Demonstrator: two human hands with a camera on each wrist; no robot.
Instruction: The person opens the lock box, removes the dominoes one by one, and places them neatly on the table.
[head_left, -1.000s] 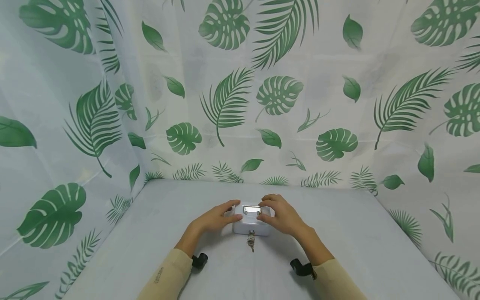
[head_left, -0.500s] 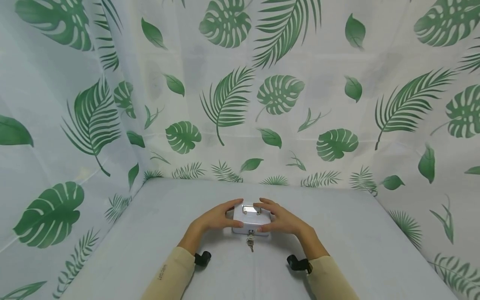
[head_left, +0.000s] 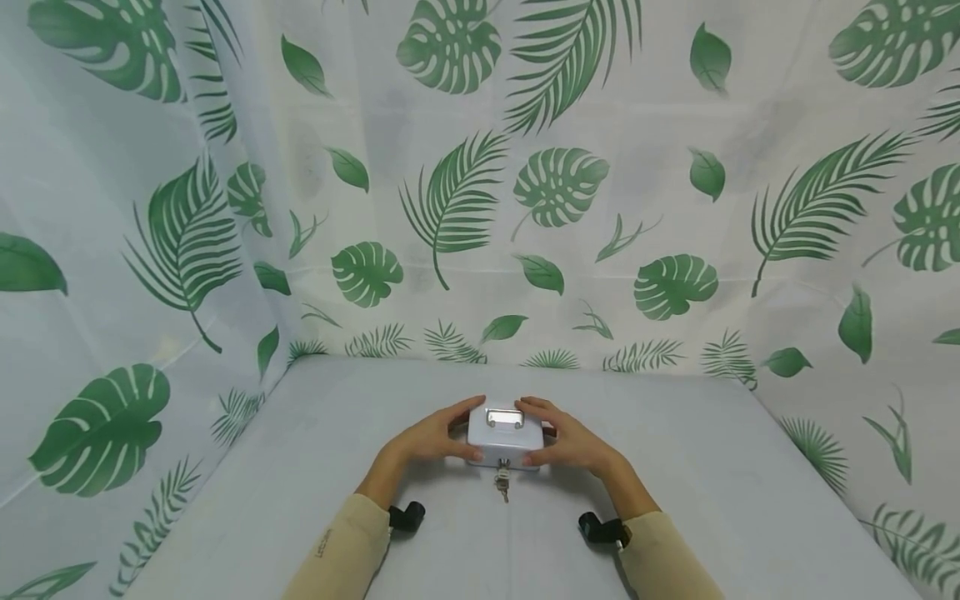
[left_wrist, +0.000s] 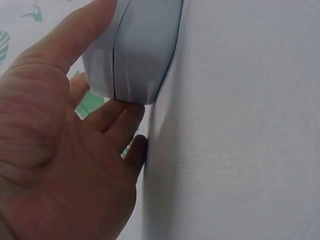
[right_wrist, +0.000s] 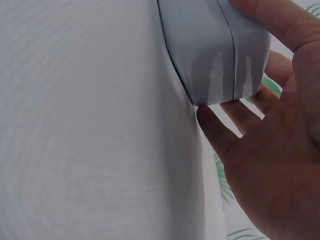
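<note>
A small white metal cash box (head_left: 487,451) with a metal handle (head_left: 506,418) on its lid sits on the table, lid down. A bunch of keys (head_left: 502,481) hangs from the lock on its front face. My left hand (head_left: 429,436) holds the box's left side, thumb on the front and fingers bent around the side and back. On the right side, my right hand (head_left: 572,439) grips it likewise. In the left wrist view the thumb (left_wrist: 75,35) lies against the box (left_wrist: 145,50). The right wrist view has fingertips (right_wrist: 212,120) touching the box's end (right_wrist: 215,65).
The white-covered table (head_left: 315,467) reaches back to a leaf-print curtain (head_left: 480,208), which also hangs along the left and right sides. Black wrist cameras (head_left: 407,517) sit at both beige sleeves (head_left: 345,546).
Both thumbs have come down from the lid onto the box's front, and the right hand has shifted outward to its side. The box stays about where it was.
</note>
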